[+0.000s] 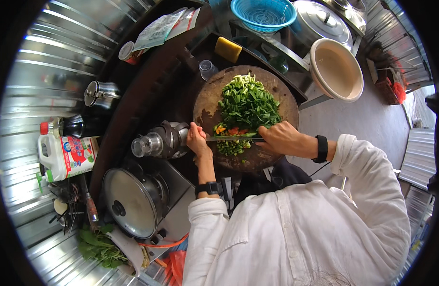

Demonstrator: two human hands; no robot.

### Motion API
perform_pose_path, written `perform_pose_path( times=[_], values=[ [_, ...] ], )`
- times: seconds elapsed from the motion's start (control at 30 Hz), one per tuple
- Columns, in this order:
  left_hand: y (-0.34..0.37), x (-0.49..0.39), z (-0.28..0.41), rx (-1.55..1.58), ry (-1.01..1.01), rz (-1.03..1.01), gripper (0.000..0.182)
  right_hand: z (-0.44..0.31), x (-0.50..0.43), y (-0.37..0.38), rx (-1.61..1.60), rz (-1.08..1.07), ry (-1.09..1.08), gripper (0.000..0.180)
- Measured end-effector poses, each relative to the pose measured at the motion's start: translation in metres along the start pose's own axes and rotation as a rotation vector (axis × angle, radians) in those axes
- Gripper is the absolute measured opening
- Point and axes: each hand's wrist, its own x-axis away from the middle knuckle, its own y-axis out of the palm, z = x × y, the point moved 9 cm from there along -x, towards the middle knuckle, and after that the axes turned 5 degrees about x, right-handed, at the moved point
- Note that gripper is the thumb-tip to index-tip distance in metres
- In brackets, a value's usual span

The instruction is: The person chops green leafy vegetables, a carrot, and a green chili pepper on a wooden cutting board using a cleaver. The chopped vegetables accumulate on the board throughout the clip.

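Note:
My right hand (282,137) grips the handle end of a kitchen knife (233,138), seen nearly edge-on. At the blade's other end my left hand (197,140) holds it with closed fingers. The blade lies across chopped red and orange pieces, probably peppers (235,131), with small chopped green bits (231,147) on the side nearer me. Beyond the blade, a large heap of chopped leafy greens (250,103) has pale stem pieces at its far end. All of it rests on a round, worn wooden chopping board (288,93).
Left of the board are a metal container (176,137) with a clear cup on it and a lidded pan (130,203) on a stove. A plastic cup (207,69) and yellow sponge (228,49) are beyond. A beige basin (336,69) and blue colander (263,14) stand far right.

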Motion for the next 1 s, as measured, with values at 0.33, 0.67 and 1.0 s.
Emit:
perform_pose_path(
  times=[0.33, 0.67, 1.0],
  values=[
    [0.005, 0.010, 0.027, -0.127, 0.186, 0.005, 0.042, 0.001, 0.008, -0.001, -0.114, 0.042, 0.006, 0.036],
    [0.006, 0.011, 0.009, -0.186, 0.281, -0.047, 0.040, 0.003, 0.017, 0.029, -0.023, -0.046, -0.043, 0.029],
    [0.013, -0.013, 0.001, -0.107, 0.051, -0.101, 0.042, -0.001, 0.007, 0.010, -0.031, -0.003, 0.014, 0.029]
  ],
)
